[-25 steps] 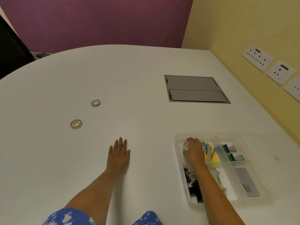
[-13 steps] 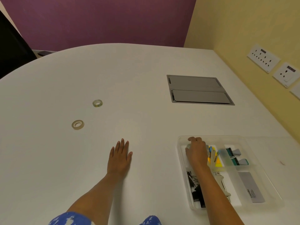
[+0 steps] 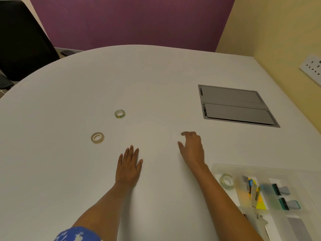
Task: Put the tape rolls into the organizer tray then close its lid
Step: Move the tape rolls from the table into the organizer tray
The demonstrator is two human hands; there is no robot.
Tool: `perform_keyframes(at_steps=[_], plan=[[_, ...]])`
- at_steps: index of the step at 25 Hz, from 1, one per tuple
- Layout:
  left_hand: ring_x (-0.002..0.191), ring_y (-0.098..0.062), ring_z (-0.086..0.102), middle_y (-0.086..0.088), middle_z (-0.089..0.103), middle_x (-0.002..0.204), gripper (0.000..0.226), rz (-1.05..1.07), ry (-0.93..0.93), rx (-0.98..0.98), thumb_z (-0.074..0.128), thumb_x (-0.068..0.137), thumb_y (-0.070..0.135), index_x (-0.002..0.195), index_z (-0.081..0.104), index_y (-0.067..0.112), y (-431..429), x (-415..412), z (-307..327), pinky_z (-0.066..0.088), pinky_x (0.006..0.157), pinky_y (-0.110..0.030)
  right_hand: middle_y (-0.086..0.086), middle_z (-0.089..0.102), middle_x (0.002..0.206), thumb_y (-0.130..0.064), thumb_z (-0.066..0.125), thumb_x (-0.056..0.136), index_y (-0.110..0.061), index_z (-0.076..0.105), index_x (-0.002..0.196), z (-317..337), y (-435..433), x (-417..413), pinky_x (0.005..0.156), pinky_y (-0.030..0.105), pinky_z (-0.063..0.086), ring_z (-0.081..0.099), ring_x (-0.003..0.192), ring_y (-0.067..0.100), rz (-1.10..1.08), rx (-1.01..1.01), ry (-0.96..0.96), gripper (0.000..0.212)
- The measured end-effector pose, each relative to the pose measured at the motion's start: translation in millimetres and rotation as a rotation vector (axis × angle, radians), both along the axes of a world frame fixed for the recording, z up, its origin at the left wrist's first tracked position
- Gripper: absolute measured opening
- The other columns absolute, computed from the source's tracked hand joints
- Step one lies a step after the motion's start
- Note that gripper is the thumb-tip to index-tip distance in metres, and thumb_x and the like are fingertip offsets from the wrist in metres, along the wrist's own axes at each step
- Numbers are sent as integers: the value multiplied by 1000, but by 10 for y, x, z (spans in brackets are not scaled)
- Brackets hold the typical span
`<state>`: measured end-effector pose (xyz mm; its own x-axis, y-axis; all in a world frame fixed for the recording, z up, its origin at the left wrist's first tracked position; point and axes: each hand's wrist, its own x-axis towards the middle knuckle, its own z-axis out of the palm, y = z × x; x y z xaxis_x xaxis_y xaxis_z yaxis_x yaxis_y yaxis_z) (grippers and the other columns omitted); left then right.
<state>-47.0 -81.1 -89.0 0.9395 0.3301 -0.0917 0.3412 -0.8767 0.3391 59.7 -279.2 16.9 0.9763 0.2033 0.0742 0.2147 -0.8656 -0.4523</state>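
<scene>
Tape rolls remain split across a white rounded table (image 3: 60,180): one clear roll (image 3: 226,181) sits in the near-left compartment of the clear plastic organizer tray (image 3: 214,168), while a tan-cored roll (image 3: 97,137) and a clear yellow-flecked roll (image 3: 119,113) lie well apart from it at left. An empty right hand (image 3: 192,148) hovers with fingers loosely spread; the left hand (image 3: 129,165) rests flat, fingers extended. Reaching crosswise, the right forearm could knock the tray's near corner, and a hasty pinch might send a roll rolling away. No lid is clearly visible.
</scene>
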Motion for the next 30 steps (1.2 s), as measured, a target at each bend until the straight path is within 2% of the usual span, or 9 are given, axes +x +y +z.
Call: perform_keyframes(at_steps=[9,20,25,30], plan=[[150,-13,-2,5,1,163,54,7,-43,40,24,102,42,153,11,27,341,385,-48,-2,123,-37,6,49,137,-22,54,96,-15,49,134,-210,850,372,95,31,48,44,127,21,149,-49,38,38],[150,-12,-5,6,0,163,57,50,-54,71,19,101,45,153,5,26,587,778,-72,-5,122,-38,9,47,140,-21,54,96,-13,47,136,-342,1805,739,98,33,46,46,127,24,351,-45,67,41],[150,-13,2,4,12,162,58,44,-66,73,21,100,45,153,11,23,598,804,-49,-5,122,-38,11,42,143,-21,54,96,-10,38,142,-394,2363,927,102,35,43,43,129,26,469,-89,79,50],[150,-12,-6,6,2,163,61,43,-33,86,20,100,50,153,4,26,603,798,-52,-13,119,-37,12,27,154,-25,58,94,-12,25,150,-508,2681,1110,110,38,39,32,139,28,527,-127,160,66]])
